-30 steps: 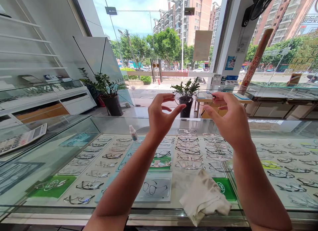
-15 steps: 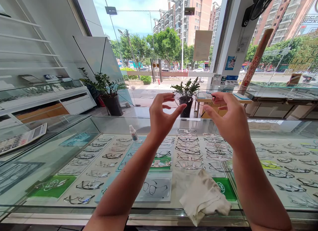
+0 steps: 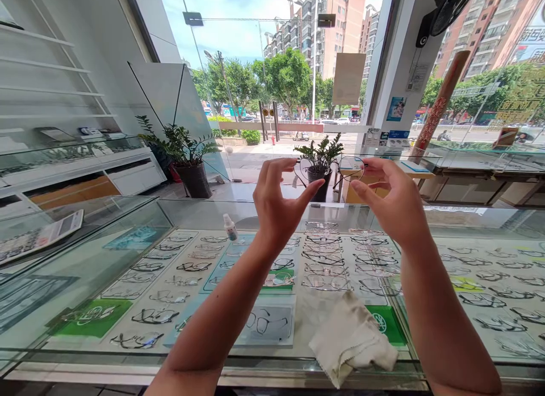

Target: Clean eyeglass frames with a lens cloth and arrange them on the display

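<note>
I hold a thin-rimmed pair of glasses up at eye level in front of the window, above the glass display counter. My left hand pinches the left end of the frame between thumb and fingers. At the right end, my right hand grips the frame the same way. The lenses are clear and the potted plant on the counter shows through them. A crumpled pale cleaning cloth lies on the counter top below my right forearm.
Under the glass lie several rows of spectacle frames on white and green trays. A small white spray bottle stands on the counter left of my left hand. A calculator lies at far left; another potted plant stands on the floor.
The glasses and both hands stay raised in almost the same place. The view has shifted very slightly; the left hand's fingers have spread a little along the frame.
</note>
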Available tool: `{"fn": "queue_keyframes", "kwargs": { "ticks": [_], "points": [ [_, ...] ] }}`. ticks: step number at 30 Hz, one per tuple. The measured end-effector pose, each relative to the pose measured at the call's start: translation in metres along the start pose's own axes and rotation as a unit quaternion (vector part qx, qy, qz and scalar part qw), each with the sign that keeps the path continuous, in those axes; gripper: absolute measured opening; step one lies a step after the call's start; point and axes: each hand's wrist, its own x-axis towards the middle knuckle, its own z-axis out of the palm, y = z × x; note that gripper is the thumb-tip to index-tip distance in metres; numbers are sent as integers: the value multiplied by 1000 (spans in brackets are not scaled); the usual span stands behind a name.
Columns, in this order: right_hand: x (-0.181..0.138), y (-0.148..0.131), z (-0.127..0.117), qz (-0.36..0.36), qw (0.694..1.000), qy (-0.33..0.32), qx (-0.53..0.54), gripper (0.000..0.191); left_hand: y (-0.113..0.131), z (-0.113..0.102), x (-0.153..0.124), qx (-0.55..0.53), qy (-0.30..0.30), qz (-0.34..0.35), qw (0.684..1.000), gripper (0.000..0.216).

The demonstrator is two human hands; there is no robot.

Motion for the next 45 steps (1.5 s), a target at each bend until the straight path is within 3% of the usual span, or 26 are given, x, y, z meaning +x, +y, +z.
{"fn": "queue_keyframes", "kwargs": {
  "ticks": [15, 26, 32, 37, 45],
  "points": [
    [-1, 2, 1, 34, 999, -19, 8, 51, 2, -2, 1, 10, 10, -8, 1000, 46],
    [-3, -5, 5, 0, 999, 28, -18, 44, -8, 5, 0, -65, -32, -110, 991, 46],
    [-3, -10, 4, -11, 999, 41, -26, 41, -10, 7, 0, -83, -41, -129, 987, 46],
    [-3, -6, 4, 9, 1000, 18, -17, 45, -8, 5, -1, -51, -18, -102, 993, 48],
    [-3, -1, 5, 15, 1000, 4, 9, 48, -9, 2, 1, -20, 22, 3, 1000, 49]
  ]
}}
